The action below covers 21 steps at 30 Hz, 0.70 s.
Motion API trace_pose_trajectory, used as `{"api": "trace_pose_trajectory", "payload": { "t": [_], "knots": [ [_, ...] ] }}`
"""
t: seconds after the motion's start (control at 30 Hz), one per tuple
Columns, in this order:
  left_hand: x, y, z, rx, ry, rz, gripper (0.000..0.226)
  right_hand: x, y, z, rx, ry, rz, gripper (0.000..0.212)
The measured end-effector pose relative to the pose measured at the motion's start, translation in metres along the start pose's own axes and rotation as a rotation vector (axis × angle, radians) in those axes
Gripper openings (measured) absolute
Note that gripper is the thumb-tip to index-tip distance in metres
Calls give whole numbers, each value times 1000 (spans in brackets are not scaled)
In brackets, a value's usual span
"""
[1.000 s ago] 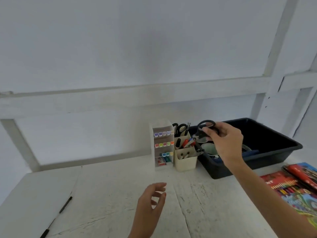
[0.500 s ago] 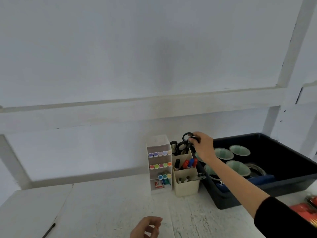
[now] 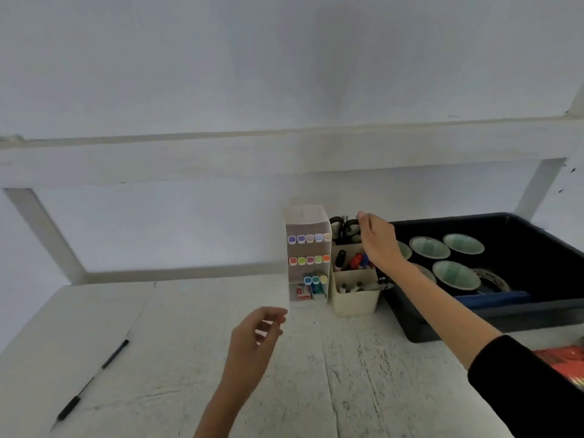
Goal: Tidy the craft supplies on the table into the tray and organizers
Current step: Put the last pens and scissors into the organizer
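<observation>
Black scissors [image 3: 340,225] upright in beige organizer [image 3: 354,301]; right hand [image 3: 377,240] at handles, pinch or touch unclear. Left hand [image 3: 252,343] loosely curled, empty, over counter [image 3: 347,380], well clear of pen [image 3: 91,378].

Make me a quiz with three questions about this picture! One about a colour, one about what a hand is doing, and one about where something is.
1. What colour is the tray? A black, B red, C yellow.
2. What is the left hand doing? A holding nothing, B making a tight fist, C pressing flat on the tray.
3. Where is the black pen? A in the tray, B on the table at the far left, C in the left hand.

Answers: 1 A, its walls are black. 2 A, its loosely curled fingers have nothing in them. 3 B, it lies alone on the tabletop.
</observation>
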State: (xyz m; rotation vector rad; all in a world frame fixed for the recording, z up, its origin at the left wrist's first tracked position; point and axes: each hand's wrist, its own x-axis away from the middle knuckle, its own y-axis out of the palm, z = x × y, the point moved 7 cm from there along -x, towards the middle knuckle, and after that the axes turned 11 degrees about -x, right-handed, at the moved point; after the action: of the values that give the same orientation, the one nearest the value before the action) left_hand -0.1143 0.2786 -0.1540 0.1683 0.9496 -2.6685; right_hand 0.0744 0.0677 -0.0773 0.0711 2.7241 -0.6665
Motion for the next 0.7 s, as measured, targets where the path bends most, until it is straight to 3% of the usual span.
{"api": "trace_pose_trajectory", "payload": {
  "t": [0.07,0.2,0.47,0.7],
  "knots": [
    [-2,-8,4,8,21,26,28,13,0,-14,24,-124,131,23],
    [1,-20,6,31,34,45,26,60,19,-60,-104,-363,204,24],
    [27,-80,-45,-86,-43,202,24,160,126,-99,-188,-402,-198,25],
    [59,-169,-158,-402,-322,419,22,221,214,-89,-315,-120,-549,33]
  ]
}}
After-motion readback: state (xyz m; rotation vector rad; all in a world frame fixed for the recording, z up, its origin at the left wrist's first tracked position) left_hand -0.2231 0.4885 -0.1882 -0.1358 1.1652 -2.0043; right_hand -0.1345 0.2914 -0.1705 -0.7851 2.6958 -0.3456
